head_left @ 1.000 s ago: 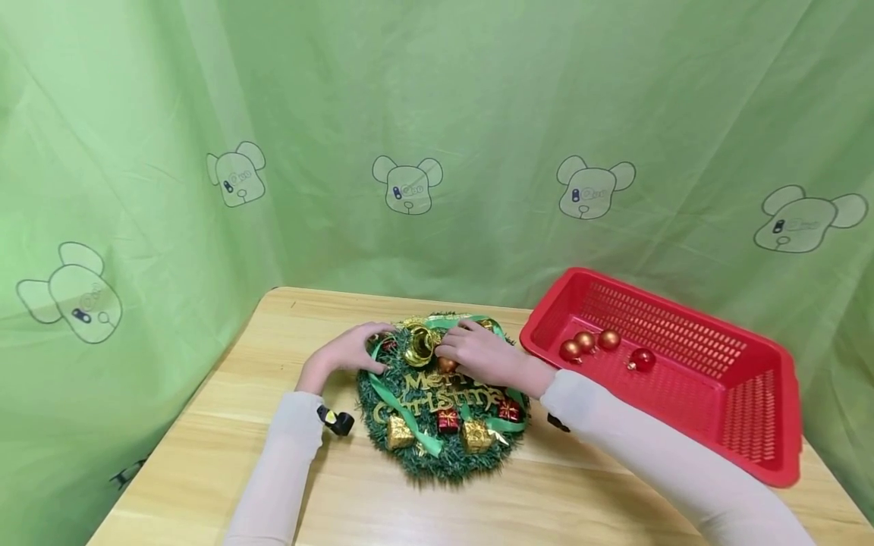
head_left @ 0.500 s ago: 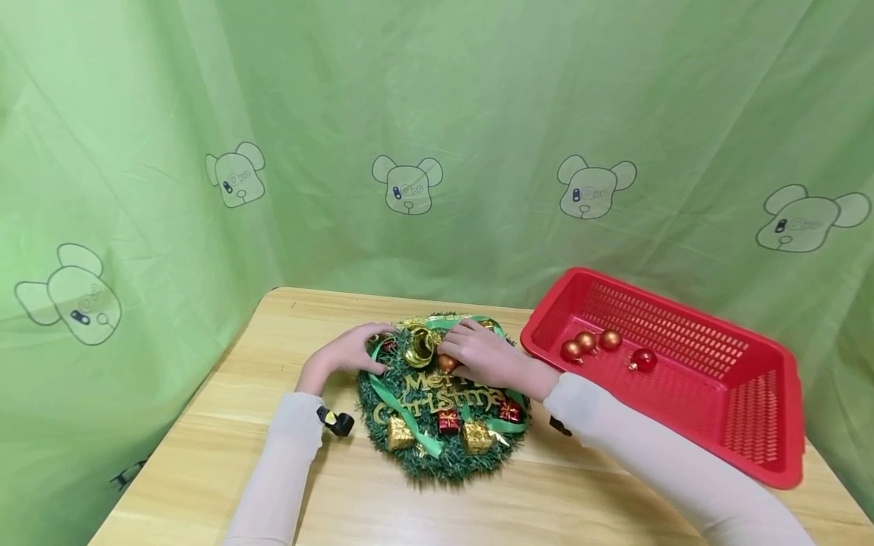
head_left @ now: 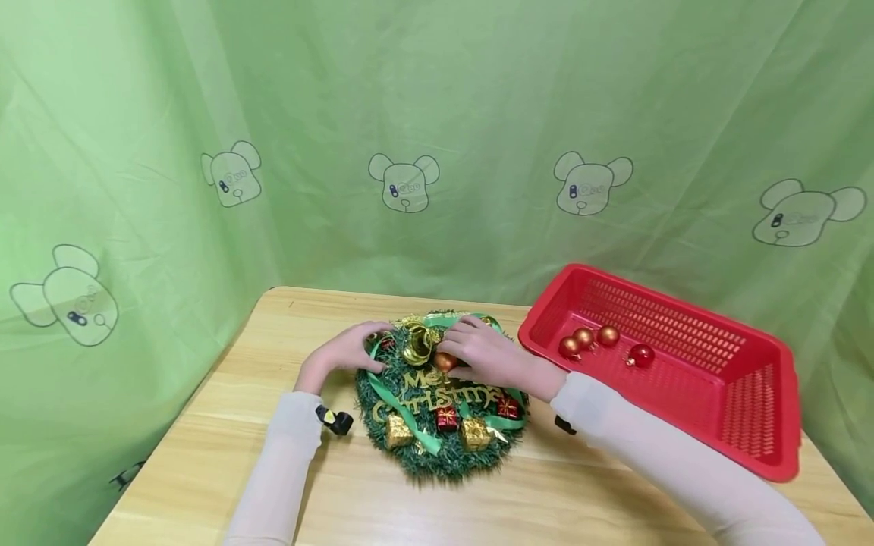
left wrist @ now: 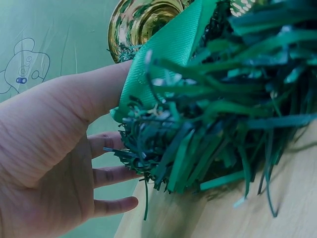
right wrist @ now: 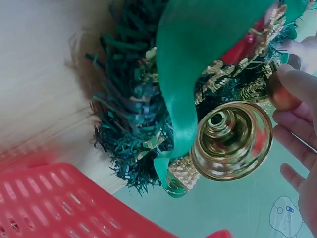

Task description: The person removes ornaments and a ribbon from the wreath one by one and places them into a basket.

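A green tinsel wreath (head_left: 444, 466) with gold "Merry Christmas" lettering (head_left: 437, 398), ribbons and small wrapped boxes lies on the table. My left hand (head_left: 344, 350) grips its left edge; in the left wrist view the thumb lies against the green ribbon (left wrist: 163, 59) and some fingers pass behind the tinsel. Between thumb and fingers, my right hand (head_left: 488, 353) pinches a matte copper-orange bauble (head_left: 445, 362) over the upper middle of the wreath. Beside that bauble sits a gold bell (head_left: 418, 345). The right wrist view shows the bauble (right wrist: 282, 94) near its cap and another gold bell (right wrist: 233, 141).
A red perforated basket (head_left: 710, 425) stands to the right of the wreath, close to my right forearm. Several baubles lie inside: copper-gold ones (head_left: 608, 336) and a shiny red one (head_left: 641, 355). Green curtains (head_left: 410, 250) hang behind the wooden table (head_left: 355, 500).
My right hand has shifted slightly, and more of the copper-orange bauble shows beneath its fingers. The left hand keeps its hold on the wreath's edge.
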Action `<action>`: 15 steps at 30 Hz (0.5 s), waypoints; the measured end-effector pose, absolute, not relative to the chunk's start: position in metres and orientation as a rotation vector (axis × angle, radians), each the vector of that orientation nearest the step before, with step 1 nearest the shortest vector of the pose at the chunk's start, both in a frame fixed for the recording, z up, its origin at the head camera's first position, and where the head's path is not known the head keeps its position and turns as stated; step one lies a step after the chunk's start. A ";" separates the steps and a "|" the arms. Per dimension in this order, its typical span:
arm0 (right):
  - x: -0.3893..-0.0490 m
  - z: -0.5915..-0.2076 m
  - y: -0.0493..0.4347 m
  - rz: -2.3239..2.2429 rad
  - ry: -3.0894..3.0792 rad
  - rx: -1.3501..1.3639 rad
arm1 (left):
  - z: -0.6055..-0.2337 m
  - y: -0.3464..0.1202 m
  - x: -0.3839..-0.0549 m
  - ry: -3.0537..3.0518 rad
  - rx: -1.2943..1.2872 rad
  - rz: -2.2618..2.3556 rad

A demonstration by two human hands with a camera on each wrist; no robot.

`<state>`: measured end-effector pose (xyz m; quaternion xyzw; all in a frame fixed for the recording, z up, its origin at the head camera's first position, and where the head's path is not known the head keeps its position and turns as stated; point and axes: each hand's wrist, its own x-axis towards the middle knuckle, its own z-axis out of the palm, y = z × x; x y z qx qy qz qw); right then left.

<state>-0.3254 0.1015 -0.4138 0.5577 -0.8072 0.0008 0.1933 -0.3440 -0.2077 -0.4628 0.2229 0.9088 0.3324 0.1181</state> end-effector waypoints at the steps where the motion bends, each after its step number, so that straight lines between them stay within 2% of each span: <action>1: -0.325 -0.413 0.102 0.010 -2.261 1.566 | -0.463 -0.207 -0.344 2.658 0.650 0.974; 15: -0.318 -0.386 0.120 0.069 -2.235 1.592 | -0.461 -0.208 -0.343 2.655 0.642 0.968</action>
